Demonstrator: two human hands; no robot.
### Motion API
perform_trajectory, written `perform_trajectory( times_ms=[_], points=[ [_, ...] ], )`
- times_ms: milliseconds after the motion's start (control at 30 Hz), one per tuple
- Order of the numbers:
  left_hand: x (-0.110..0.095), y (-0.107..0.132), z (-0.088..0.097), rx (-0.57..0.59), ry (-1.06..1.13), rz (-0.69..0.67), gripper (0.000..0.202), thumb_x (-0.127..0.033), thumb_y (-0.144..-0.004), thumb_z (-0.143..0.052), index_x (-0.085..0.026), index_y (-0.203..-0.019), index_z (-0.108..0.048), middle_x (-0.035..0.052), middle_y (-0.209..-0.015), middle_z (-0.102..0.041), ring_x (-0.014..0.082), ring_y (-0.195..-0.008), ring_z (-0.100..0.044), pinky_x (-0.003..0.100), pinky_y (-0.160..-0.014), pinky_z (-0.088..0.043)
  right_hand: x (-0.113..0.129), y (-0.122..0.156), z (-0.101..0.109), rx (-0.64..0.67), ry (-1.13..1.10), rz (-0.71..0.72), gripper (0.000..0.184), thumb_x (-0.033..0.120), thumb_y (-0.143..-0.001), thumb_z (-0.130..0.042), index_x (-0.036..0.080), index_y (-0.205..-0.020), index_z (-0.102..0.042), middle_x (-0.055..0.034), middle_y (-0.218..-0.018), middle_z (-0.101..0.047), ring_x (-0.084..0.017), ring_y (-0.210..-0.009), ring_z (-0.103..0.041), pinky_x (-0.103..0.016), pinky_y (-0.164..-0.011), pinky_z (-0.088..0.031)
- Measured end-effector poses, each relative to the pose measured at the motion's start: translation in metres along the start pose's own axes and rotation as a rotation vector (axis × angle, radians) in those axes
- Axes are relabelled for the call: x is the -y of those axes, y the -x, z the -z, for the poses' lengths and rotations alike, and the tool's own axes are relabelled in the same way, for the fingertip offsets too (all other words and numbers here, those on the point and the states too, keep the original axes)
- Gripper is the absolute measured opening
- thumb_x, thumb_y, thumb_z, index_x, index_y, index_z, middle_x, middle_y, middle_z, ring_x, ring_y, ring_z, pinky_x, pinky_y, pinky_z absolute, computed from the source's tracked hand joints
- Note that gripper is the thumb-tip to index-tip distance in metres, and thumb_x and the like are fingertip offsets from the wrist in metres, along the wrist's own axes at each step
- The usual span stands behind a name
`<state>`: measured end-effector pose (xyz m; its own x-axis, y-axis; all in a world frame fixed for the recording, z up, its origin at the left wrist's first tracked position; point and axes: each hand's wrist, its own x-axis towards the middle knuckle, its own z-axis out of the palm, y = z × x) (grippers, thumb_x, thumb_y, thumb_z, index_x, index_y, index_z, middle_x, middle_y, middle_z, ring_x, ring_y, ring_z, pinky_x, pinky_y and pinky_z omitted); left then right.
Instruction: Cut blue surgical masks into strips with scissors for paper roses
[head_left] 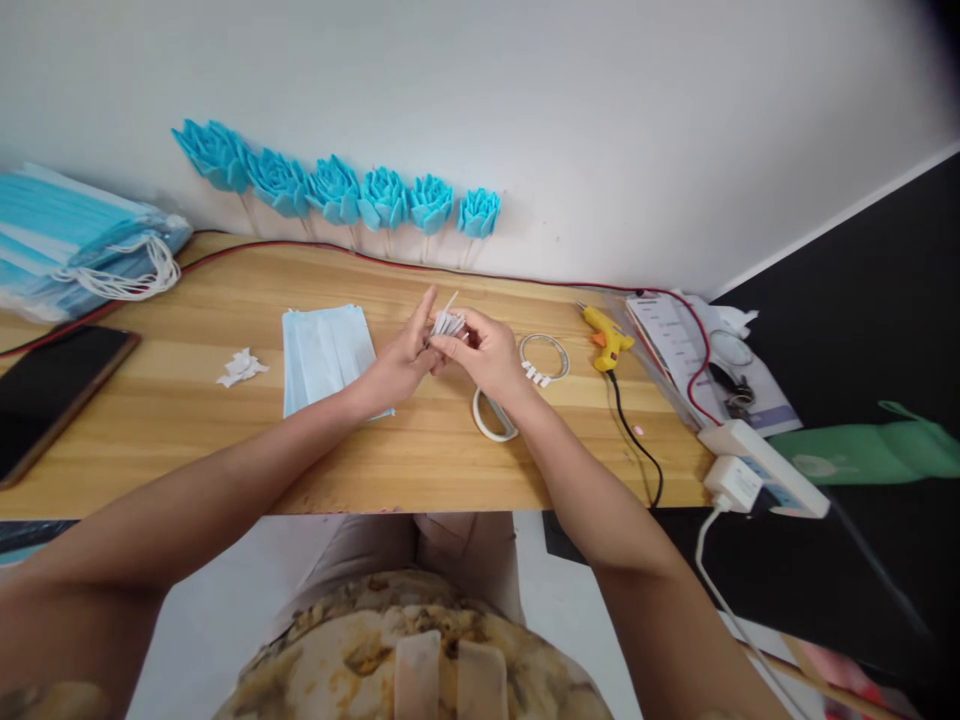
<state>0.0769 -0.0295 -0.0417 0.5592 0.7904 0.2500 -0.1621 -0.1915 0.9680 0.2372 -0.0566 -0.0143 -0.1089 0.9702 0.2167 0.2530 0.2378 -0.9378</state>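
Note:
Between my hands, above the middle of the table, is a bundle of thin white strips, one of which sticks up above the others. My right hand pinches the bundle from the right with thumb and fingers. On its other side my left hand is closed around the bundle's lower end, one finger pointing up; its other fingers are partly hidden. A stack of light blue face mask sheets lies partly under my left wrist. Below my right wrist is a white tape roll, partly covered by the arm.
Another tape ring carries small white tape pieces. A yellow glue gun lies to the right, near a power strip. Several blue flowers on sticks lean against the wall. White scraps, a phone and packed masks are left.

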Motion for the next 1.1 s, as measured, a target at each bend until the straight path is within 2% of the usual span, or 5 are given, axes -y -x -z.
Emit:
perform_trajectory(
  times_ms=[300,533,667,800,1100],
  points=[
    [-0.01,0.001,0.003,0.166,0.034,-0.051,0.085,-0.039,-0.093,-0.063,-0.028,-0.164,-0.017,0.0099,-0.132,-0.062,0.0201,-0.113,-0.06,0.033,-0.098,-0.047,0.031,0.01,0.012,-0.025,0.354,0.203,0.008,0.028,-0.082,-0.067,0.021,-0.087,-0.069,0.0012,-0.074,-0.065,-0.012,-0.065,-0.054,-0.026,-0.065,-0.043],
    [0.013,-0.005,0.015,0.167,-0.224,0.029,0.084,-0.033,-0.088,-0.062,-0.012,-0.16,-0.023,0.019,-0.147,-0.053,0.0274,-0.133,-0.052,0.044,-0.114,-0.039,0.011,0.002,0.007,0.103,0.352,0.066,0.01,0.027,-0.079,-0.071,0.02,-0.084,-0.068,0.0019,-0.074,-0.063,-0.012,-0.066,-0.051,-0.026,-0.066,-0.04],
    [0.011,-0.007,0.015,0.195,-0.351,-0.018,0.044,-0.032,-0.089,-0.057,-0.013,-0.129,-0.058,0.0153,-0.129,-0.064,0.0283,-0.124,-0.058,0.048,-0.113,-0.041,0.005,0.0,0.005,0.149,0.273,0.038,0.015,0.033,-0.082,-0.072,0.02,-0.088,-0.068,0.0005,-0.08,-0.066,-0.014,-0.072,-0.054,-0.026,-0.069,-0.042],
    [0.002,-0.007,0.012,0.218,-0.344,-0.05,0.02,-0.032,-0.091,-0.054,-0.014,-0.095,-0.063,0.0086,-0.1,-0.069,0.0225,-0.096,-0.064,0.039,-0.091,-0.054,0.007,0.002,0.007,0.176,0.249,0.093,0.015,0.035,-0.087,-0.07,0.02,-0.089,-0.068,-0.0019,-0.086,-0.067,-0.016,-0.08,-0.058,-0.028,-0.072,-0.045],
    [-0.006,-0.007,0.01,0.124,-0.228,-0.104,0.035,-0.037,-0.089,-0.065,-0.016,-0.117,-0.065,0.0091,-0.11,-0.071,0.0247,-0.111,-0.063,0.041,-0.103,-0.048,0.014,0.004,0.009,0.097,0.337,0.21,0.019,0.04,-0.09,-0.068,0.023,-0.096,-0.071,-0.0035,-0.095,-0.068,-0.017,-0.085,-0.059,-0.03,-0.078,-0.047]
  ],
)
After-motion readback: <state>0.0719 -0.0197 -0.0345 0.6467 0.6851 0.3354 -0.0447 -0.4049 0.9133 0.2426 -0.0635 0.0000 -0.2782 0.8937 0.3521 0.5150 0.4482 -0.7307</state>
